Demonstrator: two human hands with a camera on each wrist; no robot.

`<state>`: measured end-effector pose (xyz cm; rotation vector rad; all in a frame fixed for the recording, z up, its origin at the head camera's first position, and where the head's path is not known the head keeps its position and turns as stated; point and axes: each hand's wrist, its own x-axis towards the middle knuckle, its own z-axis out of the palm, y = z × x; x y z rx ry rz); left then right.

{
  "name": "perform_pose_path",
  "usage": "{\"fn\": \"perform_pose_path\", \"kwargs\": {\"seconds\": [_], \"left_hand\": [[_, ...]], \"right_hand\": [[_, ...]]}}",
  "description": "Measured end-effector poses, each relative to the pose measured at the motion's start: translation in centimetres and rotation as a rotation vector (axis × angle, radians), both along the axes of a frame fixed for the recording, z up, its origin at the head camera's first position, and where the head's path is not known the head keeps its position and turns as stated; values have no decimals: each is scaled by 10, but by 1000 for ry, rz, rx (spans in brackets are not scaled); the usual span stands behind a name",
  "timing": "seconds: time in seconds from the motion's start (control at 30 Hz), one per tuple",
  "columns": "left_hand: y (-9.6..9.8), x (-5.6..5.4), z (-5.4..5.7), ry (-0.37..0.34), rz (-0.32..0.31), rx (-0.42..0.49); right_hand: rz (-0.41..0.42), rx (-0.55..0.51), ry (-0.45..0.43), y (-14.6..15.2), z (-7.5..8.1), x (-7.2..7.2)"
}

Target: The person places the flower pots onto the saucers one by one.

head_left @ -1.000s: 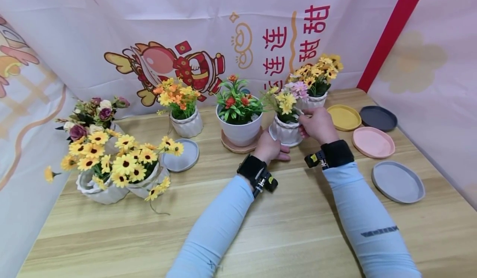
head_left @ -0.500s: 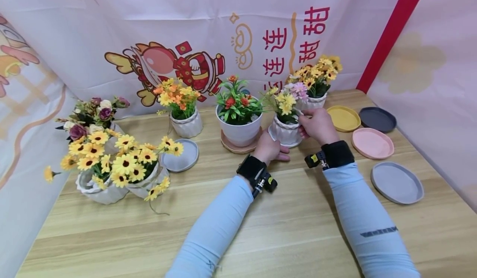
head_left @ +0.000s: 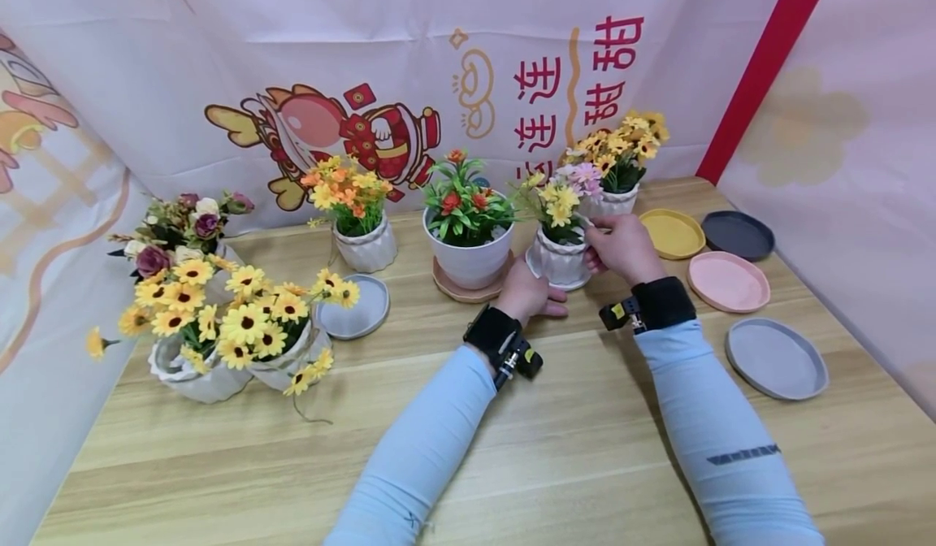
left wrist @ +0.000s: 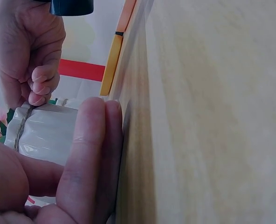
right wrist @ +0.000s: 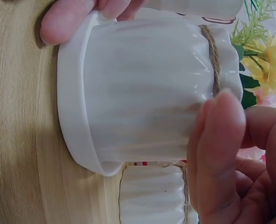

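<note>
A white pleated flower pot (head_left: pixel 559 262) with a twine band holds yellow and pink flowers (head_left: pixel 561 198). It stands on a white saucer (right wrist: pixel 72 100), upright in the head view. My right hand (head_left: pixel 621 245) grips the pot by the right side of its rim, with the fingers against the outer wall in the right wrist view. My left hand (head_left: pixel 528 292) is low at the pot's left, holding the saucer's edge, with fingers on both sides of the rim. In the left wrist view, the left fingers (left wrist: pixel 84 154) hide most of the saucer.
Left of the pot, a white planter (head_left: pixel 470 255) with red flowers sits on a tan saucer (head_left: pixel 468 290). A yellow-flowered pot (head_left: pixel 613 203) stands behind. Yellow (head_left: pixel 671 235), dark (head_left: pixel 738 235), pink (head_left: pixel 729 282) and grey (head_left: pixel 777 359) saucers lie right. Several flower pots (head_left: pixel 212 379) crowd the left.
Both hands keep their places on the pot and the saucer. The head view shifts only very slightly.
</note>
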<state>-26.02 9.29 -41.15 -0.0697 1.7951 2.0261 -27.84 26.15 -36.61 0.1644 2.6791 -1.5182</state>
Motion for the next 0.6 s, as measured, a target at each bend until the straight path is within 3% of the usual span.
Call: {"fn": "perform_pose_path", "kwargs": {"seconds": [0.37, 0.6], "left_hand": [[1, 0, -1, -2, 5, 4], [2, 0, -2, 6, 24, 0]], "right_hand": [[58, -4, 7, 10, 4, 3], [-1, -75, 75, 29, 25, 11]]}}
